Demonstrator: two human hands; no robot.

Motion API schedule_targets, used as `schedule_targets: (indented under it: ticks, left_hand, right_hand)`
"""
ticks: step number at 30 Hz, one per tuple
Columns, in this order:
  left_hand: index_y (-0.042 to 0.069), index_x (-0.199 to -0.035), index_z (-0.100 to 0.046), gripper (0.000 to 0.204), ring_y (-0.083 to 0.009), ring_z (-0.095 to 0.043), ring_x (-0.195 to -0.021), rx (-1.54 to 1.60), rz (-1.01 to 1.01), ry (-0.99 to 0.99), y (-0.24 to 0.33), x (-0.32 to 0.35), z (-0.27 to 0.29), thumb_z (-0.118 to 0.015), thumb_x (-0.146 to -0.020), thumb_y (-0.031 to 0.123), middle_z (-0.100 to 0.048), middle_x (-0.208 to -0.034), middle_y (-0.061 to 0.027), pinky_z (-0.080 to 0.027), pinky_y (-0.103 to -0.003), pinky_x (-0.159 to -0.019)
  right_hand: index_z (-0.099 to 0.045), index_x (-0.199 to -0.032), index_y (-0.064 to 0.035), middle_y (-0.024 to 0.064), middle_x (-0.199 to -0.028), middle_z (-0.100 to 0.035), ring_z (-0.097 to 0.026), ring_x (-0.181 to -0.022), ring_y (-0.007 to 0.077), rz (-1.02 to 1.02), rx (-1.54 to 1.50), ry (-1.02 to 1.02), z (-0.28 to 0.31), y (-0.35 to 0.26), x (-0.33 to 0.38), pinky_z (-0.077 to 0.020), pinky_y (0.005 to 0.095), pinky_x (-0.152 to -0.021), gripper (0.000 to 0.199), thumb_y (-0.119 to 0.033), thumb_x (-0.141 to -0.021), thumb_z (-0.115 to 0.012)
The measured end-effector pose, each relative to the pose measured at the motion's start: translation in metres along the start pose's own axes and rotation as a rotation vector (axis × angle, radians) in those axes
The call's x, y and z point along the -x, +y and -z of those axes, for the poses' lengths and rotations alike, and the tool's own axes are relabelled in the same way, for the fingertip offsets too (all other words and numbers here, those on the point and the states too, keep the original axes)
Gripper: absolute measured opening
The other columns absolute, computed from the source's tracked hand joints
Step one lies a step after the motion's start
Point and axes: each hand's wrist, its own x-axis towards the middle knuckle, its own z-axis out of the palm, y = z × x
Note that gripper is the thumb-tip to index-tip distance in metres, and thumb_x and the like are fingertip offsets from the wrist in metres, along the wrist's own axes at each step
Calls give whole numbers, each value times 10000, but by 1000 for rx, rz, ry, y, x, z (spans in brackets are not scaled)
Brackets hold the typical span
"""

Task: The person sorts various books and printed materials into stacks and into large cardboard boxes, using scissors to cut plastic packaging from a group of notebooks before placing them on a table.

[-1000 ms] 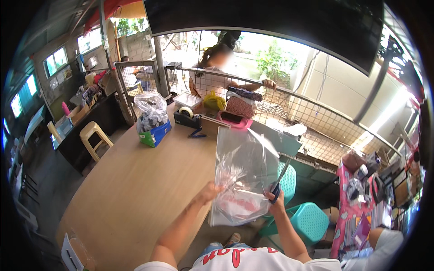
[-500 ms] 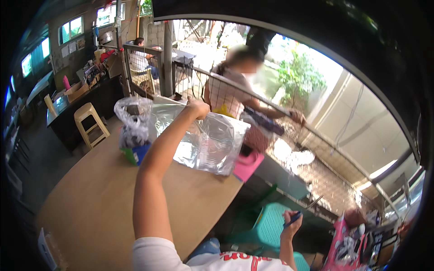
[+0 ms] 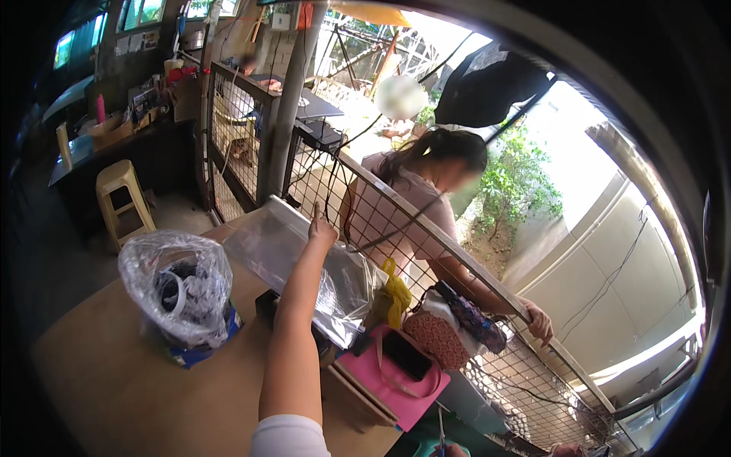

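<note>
My left hand [image 3: 324,229] reaches out to the upper edge of a clear plastic sheet [image 3: 263,236] and appears closed on it, one finger stretched out; the other fingertips are partly hidden. The sheet slopes down over the table's far side. At the bottom edge, my right hand [image 3: 454,451] shows only in part, closed on scissors [image 3: 441,428] with the blades pointing up. To the left of my left arm, a clear plastic bag [image 3: 137,266] with dark and white contents rises from a blue and green container [image 3: 190,356] on the wooden table [image 3: 99,358].
Pink folder [image 3: 415,404], black phone [image 3: 407,355], woven red pouch [image 3: 438,340] and yellow bag [image 3: 393,297] crowd the table's right side. A wire-mesh fence [image 3: 426,228] runs behind. Beyond it a person [image 3: 415,171] rests a hand on the rail. A beige stool [image 3: 122,199] stands left.
The view has shifted closer to the fence. The plastic sheet now slopes down beside the pink folder. My right hand with the scissors has dropped to the lower edge. The person beyond bends lower.
</note>
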Motion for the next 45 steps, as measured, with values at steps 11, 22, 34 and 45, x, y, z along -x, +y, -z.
schedule_targets:
  ticks: [11,22,34,45]
  left_hand:
    - [147,-1250,-518,359,-303,-580,-1105,374,119,741,-69,-29,-59,-505,-894,95,-558,-1212,-141,-288,-588,-1062]
    - [-10,-1076,-589,240,-321,-614,-956,1272,101,1083,44,359,76,-564,-842,-58,-618,-1029,-161,-484,-378,-846]
    - [81,-1127,-594,311,-303,-613,-922,1146,848,529,290,749,-14,-584,-818,43,-598,-1051,-135,-538,-378,-775]
    - [145,-1263,-528,425,-313,-598,-1052,1193,1130,-153,371,1029,2,-610,-851,206,-542,-1226,-113,-503,-432,-861]
  right_hand:
    - [-518,-1008,-11,112,-771,-640,-647,-694,206,438,271,-158,-14,-61,-157,-516,335,-636,507,-243,-687,-833]
    - [-609,-1053,6,240,-936,-657,-638,-917,387,659,345,108,-165,-103,-444,-508,432,-769,401,-181,-731,-759]
    - [-683,-845,4,65,-882,-662,-626,-792,124,647,-627,-687,-155,-103,-17,-535,233,-694,188,153,-734,-658]
    - [-732,-925,-64,117,-791,-695,-691,-748,198,1221,-68,-1894,-212,28,330,-547,315,-660,219,29,-726,-733]
